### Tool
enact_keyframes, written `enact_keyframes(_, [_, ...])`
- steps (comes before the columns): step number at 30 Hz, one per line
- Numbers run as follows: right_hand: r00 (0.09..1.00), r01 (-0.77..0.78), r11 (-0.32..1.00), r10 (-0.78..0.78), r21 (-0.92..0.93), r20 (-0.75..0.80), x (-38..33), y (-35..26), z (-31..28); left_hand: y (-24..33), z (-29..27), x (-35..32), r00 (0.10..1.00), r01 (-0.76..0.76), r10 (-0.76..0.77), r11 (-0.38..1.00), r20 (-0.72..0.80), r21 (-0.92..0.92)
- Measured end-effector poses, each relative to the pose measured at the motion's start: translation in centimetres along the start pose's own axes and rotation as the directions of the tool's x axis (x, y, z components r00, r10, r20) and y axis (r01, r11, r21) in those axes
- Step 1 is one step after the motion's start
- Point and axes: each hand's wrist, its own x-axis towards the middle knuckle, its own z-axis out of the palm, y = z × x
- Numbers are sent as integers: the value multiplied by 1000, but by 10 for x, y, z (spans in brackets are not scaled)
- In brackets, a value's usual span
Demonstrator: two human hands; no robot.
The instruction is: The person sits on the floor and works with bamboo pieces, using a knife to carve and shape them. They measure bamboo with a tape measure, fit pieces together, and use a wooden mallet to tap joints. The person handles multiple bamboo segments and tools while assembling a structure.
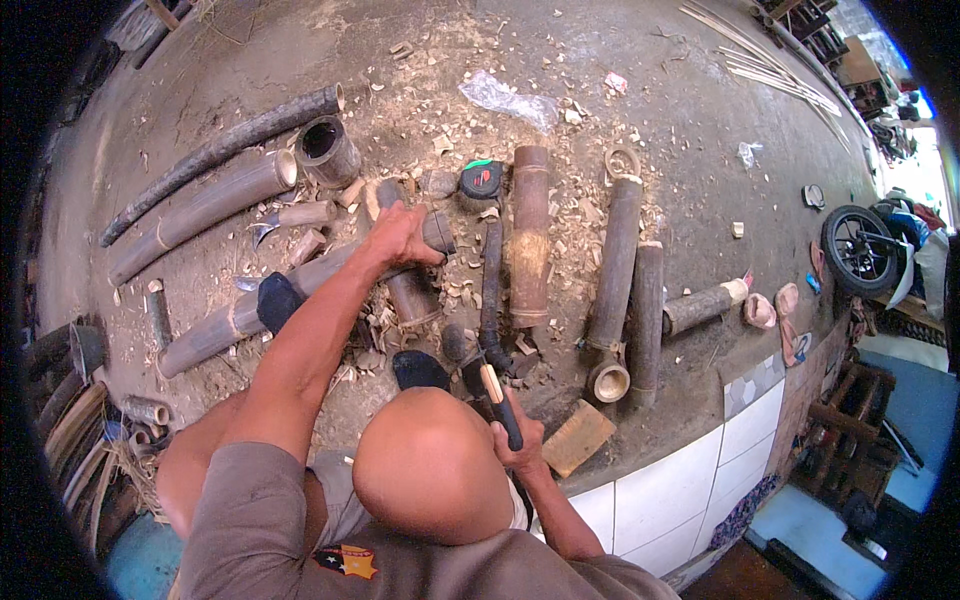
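1. Head view looks straight down on a person squatting over a dusty concrete floor (600,60) strewn with wood chips.
2. Their left arm stretches forward, nearly straight, and the left hand (400,235) closes its fingers over the end of a short bamboo section (415,280), which lies among the chips just ahead of the knee.
3. Close to the body, with the elbow bent, the right hand (520,440) is clenched round the dark handle of a knife (498,395), blade pointing away.
4. A row of cut bamboo tubes (530,235) lies beyond the knife, side by side.
5. A tape measure (482,180) rests near the left hand.
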Motion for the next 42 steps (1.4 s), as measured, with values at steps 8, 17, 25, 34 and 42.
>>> enact_keyframes(8, [996,2,992,10,127,-94,139,-16,45,8,-2,7,999,-34,34,999,10,1])
enact_keyframes(17, [1000,21,999,-20,47,-12,18,1,9,-10,7,3,999,-52,52,999,-15,17])
enact_keyframes(25, [991,-124,989,119,86,63,82,-17,23,-8,5,5,998,-49,48,998,-34,-35])
enact_keyframes(34, [997,-72,993,69,93,29,89,-7,29,-8,9,5,994,-66,67,998,-83,14])
enact_keyframes(42, [1000,-26,999,25,40,15,37,-8,10,-1,6,2,999,-22,23,1000,-43,14])
